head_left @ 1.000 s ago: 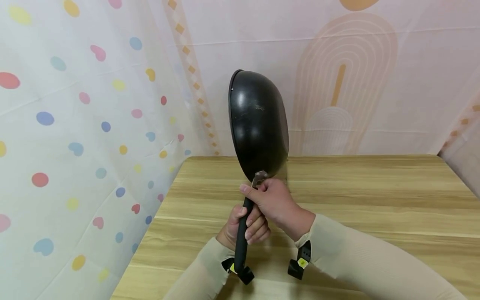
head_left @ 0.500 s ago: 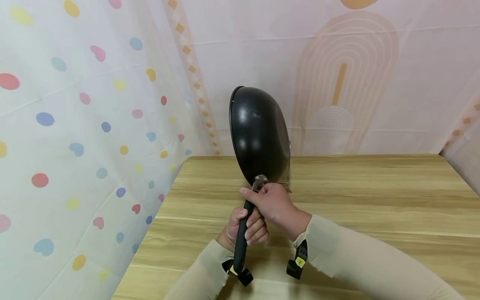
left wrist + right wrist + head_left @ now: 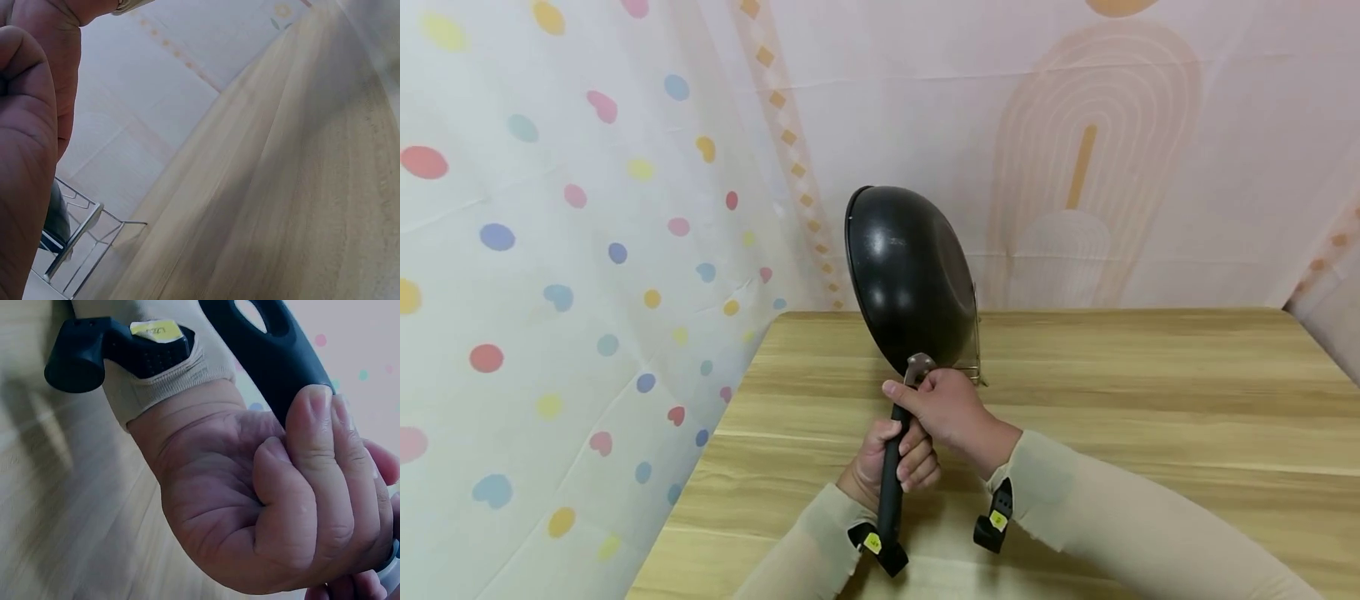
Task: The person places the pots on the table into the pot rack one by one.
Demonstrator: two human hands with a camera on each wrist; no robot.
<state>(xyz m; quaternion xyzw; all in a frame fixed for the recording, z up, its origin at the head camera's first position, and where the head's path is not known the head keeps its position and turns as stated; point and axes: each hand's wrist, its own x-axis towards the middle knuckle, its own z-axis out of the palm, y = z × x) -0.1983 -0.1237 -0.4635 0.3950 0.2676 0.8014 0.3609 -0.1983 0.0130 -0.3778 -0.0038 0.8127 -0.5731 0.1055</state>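
Observation:
A black wok (image 3: 902, 275) is held up on its side above the table, rim to the left and base to the right. My left hand (image 3: 887, 462) grips its black handle (image 3: 890, 479) with curled fingers; the right wrist view shows the handle's holed end (image 3: 275, 350) past that hand's fingertips. Higher up, my right hand (image 3: 951, 410) holds the handle near the metal joint (image 3: 917, 365), thumb laid over it. Right behind the wok's base, a metal wire rack (image 3: 977, 333) stands on the table, mostly hidden. Whether wok and rack touch, I cannot tell.
The wooden table (image 3: 1150, 400) spreads under both arms. Its back edge lies near a pale patterned curtain (image 3: 1150, 167), and a dotted curtain (image 3: 580, 333) hangs along the left. Part of the rack (image 3: 94, 244) also shows in the left wrist view.
The wok has come down with both hands still on its handle, and its top has leaned to the left. More of the wire rack shows beside its base.

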